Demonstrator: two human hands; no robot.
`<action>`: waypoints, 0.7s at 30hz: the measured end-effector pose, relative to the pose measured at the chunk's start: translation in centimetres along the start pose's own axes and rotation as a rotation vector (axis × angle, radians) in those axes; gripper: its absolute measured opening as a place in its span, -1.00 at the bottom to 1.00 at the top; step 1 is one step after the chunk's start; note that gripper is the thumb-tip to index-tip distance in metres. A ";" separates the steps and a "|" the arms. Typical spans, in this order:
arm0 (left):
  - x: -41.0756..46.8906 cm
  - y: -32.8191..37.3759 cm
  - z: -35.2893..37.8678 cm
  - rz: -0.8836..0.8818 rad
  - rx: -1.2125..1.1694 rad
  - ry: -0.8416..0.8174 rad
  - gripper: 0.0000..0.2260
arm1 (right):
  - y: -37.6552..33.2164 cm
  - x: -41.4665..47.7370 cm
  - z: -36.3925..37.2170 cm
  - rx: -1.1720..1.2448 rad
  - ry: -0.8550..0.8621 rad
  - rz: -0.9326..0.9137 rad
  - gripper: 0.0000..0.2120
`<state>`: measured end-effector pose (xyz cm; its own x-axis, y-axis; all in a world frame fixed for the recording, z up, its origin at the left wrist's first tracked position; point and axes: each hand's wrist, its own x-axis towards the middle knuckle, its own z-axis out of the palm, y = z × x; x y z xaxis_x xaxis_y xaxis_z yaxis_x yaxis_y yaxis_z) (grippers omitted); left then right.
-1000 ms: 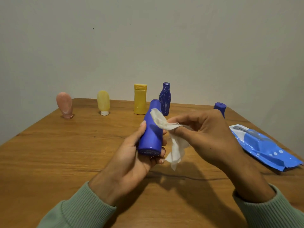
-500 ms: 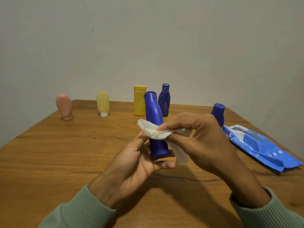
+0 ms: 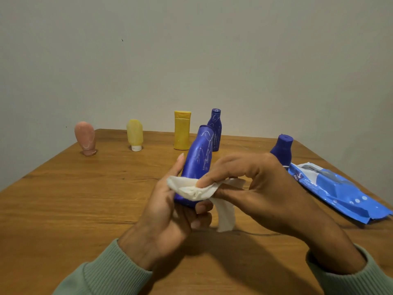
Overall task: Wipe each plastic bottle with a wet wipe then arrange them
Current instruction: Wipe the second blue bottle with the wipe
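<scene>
Left hand (image 3: 168, 218) grips blue bottle (image 3: 196, 165); right hand (image 3: 261, 192) presses wipe (image 3: 195, 191) on it.

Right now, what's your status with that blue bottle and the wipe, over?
Left hand grips tall blue plastic bottle, white marks showing. Right hand pinches white wet wipe against its lower end. Blue plastic wipes pack off right, not in the way.

sleeves (image 3: 110, 275): sage-green knit | cuffs: ribbed | hands: bare
</scene>
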<state>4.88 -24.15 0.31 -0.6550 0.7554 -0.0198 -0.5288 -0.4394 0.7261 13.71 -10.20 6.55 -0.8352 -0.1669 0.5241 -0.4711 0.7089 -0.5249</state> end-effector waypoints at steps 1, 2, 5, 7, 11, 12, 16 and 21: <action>0.0 -0.1 0.1 -0.032 -0.008 0.003 -0.58 | 0.1 0.0 -0.3 -0.004 -0.009 0.005 -0.82; -0.1 0.0 0.4 -0.053 -0.019 -0.012 -0.57 | 0.2 -0.1 -0.5 -0.013 -0.016 0.014 -0.82; -0.1 0.0 0.5 -0.061 -0.001 -0.025 -0.48 | 0.5 -0.2 -1.0 -0.028 -0.031 0.036 -0.82; 0.0 -0.1 0.3 -0.050 -0.009 -0.035 -0.46 | 0.5 -0.2 -1.1 -0.029 -0.030 0.044 -0.83; 0.2 -0.2 0.3 -0.055 -0.010 -0.061 -0.44 | 0.5 -0.1 -0.6 -0.066 -0.012 0.048 -0.82; 0.2 -0.2 0.3 -0.054 -0.006 -0.050 -0.45 | 0.5 -0.1 -0.5 -0.073 -0.012 0.046 -0.82; 0.5 -0.2 0.3 -0.071 -0.014 -0.030 -0.44 | 0.4 -0.1 0.0 -0.083 -0.048 0.035 -0.84; 0.7 -0.4 0.0 -0.108 -0.089 -0.009 -0.45 | 0.2 -0.1 0.9 -0.152 -0.037 0.005 -0.85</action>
<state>4.60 -23.44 -0.03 -0.5869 0.8049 -0.0876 -0.6418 -0.3966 0.6563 13.47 -10.66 5.78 -0.8484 -0.1864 0.4955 -0.4211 0.8048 -0.4183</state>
